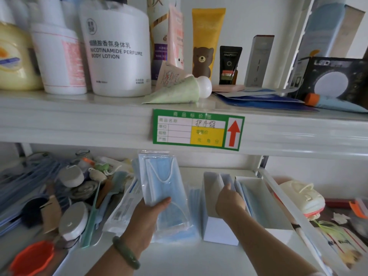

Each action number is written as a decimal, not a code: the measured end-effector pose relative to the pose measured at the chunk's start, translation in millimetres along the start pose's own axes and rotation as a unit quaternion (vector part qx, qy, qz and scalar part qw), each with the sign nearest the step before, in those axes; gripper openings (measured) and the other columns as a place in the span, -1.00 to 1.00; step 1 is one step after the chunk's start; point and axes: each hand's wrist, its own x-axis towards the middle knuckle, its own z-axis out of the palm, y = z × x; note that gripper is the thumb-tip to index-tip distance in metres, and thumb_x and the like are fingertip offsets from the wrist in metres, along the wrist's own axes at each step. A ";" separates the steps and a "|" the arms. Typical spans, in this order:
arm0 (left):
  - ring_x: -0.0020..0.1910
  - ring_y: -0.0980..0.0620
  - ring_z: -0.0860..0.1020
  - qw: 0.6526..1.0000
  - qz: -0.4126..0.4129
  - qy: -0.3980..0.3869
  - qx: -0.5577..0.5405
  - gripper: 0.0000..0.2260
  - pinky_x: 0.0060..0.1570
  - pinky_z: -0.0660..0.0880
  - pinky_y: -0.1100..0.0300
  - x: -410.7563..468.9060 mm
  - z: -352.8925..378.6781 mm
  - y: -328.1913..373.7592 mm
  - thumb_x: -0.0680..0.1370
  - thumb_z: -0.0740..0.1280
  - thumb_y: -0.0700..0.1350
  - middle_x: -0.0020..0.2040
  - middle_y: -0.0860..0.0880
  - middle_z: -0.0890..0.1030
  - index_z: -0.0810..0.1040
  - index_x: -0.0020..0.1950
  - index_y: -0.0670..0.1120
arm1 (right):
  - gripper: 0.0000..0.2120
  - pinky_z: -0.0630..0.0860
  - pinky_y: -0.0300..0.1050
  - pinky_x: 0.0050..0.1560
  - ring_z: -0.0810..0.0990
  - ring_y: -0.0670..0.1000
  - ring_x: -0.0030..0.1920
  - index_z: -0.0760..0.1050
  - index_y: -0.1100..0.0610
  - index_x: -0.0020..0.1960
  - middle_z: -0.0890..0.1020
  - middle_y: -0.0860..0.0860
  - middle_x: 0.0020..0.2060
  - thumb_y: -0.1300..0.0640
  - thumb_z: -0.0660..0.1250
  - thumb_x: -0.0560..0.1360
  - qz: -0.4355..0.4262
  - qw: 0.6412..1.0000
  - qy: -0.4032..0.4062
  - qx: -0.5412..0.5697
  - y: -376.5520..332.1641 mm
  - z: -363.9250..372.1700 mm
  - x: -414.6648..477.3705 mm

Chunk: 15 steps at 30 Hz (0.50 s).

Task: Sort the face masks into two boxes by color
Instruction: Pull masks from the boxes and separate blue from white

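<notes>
— What does the left hand (148, 213) hold?
— Its grip is pinching a clear plastic pack of light blue face masks (162, 184), thumb on the front, raised over the lower white shelf (179, 259).
— And the right hand (229, 202)?
— It reaches into the left white cardboard box (217, 228); fingers are hidden (I cannot tell the grip). The right white cardboard box (278, 224), just beside, has blue masks (252, 200) inside.

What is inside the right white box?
Blue masks stand along the left wall of the right box. The right hand hides their near ends; the count cannot be told.
</notes>
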 end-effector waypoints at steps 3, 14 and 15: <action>0.03 -0.13 0.62 1.000 -0.008 -0.017 0.007 -0.65 0.02 0.55 -0.02 -2.2 2.0 2.2 0.38 0.47 -0.32 0.01 -0.14 0.68 0.56 0.14 -0.13 | -0.35 0.47 -0.04 0.20 0.48 0.12 0.27 0.01 0.19 0.52 0.46 0.16 0.29 0.22 0.23 0.52 -0.026 0.998 0.064 0.006 -3.0 -5.5 -3.6; 0.07 -0.15 0.63 0.994 -0.038 -0.094 -0.047 -0.75 0.01 0.54 -0.06 -9.9 30.0 5.0 0.51 0.35 -0.04 0.03 -0.12 0.70 0.60 0.15 -0.06 | -0.65 0.50 -0.12 -0.26 0.55 0.00 -0.29 0.57 0.25 -0.12 0.59 0.05 -0.29 -0.04 0.48 0.34 -0.093 0.865 -0.052 0.491 -28.4 -22.3 -59.1; -0.01 -0.14 0.65 0.992 -0.055 -0.094 -0.068 -0.81 0.00 0.54 -0.08 -9.2 30.7 4.9 0.56 0.28 -0.03 -0.06 -0.09 0.73 0.62 0.09 -0.03 | -0.74 0.47 -0.12 -0.27 0.52 0.01 -0.31 0.57 0.24 -0.18 0.57 0.06 -0.31 0.03 0.45 0.38 -0.080 0.853 -0.045 0.515 -24.5 -21.9 -58.4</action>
